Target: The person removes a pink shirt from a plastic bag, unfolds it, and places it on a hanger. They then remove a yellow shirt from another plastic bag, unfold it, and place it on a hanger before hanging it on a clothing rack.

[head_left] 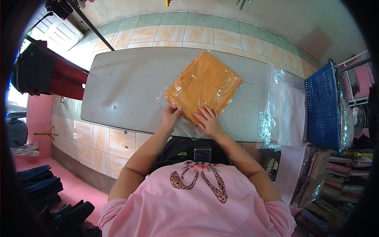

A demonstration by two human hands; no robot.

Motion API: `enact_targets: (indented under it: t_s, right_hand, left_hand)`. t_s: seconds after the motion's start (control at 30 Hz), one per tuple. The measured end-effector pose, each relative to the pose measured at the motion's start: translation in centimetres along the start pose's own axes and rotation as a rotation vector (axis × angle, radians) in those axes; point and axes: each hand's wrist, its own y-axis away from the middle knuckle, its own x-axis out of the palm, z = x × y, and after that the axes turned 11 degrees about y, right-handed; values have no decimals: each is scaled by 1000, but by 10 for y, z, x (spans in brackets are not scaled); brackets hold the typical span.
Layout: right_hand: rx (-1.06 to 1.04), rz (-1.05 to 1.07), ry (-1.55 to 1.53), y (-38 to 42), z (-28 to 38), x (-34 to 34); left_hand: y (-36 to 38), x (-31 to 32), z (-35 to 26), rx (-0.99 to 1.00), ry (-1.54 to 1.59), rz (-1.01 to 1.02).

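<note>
A folded mustard-yellow cloth in a clear plastic bag (203, 85) lies tilted on the grey table (126, 85). At its lower left edge is my left hand (171, 117), its fingers pinched on the edge of the plastic bag. My right hand (209, 121) rests flat on the bag's near lower side with the fingers spread. Loose clear plastic hangs between both hands, near the table's front edge.
On the table's right lie several clear plastic bags (282, 106). A blue basket (323, 106) with plastic-wrapped items stands beyond them. Dark and red clothes (51, 73) hang at the left. Stacked folded fabrics (343, 177) are at lower right.
</note>
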Motion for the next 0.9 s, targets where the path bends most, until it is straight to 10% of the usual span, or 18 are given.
enact_targets:
  t_s: [0.17,0.3,0.4,0.7,0.9]
  right_hand:
    - [160,-306,-134,-38,-64,-10]
    - [638,-363,374,-62,-131,-5]
    - [968,-231,53,-69,-156,-11]
    - [905,27,-662,-35,-192,-6]
    - [960,203,-352,-10,-213,-25]
  left_hand:
    - [7,13,-4,-128,-195,-82]
    - [-2,6,0,-111,-188,23]
    - [-5,-1,-7,-21,-98,83]
    - [-31,-81,-39,174,-247,-100]
    - [-42,-149,-83,280,-522,-389]
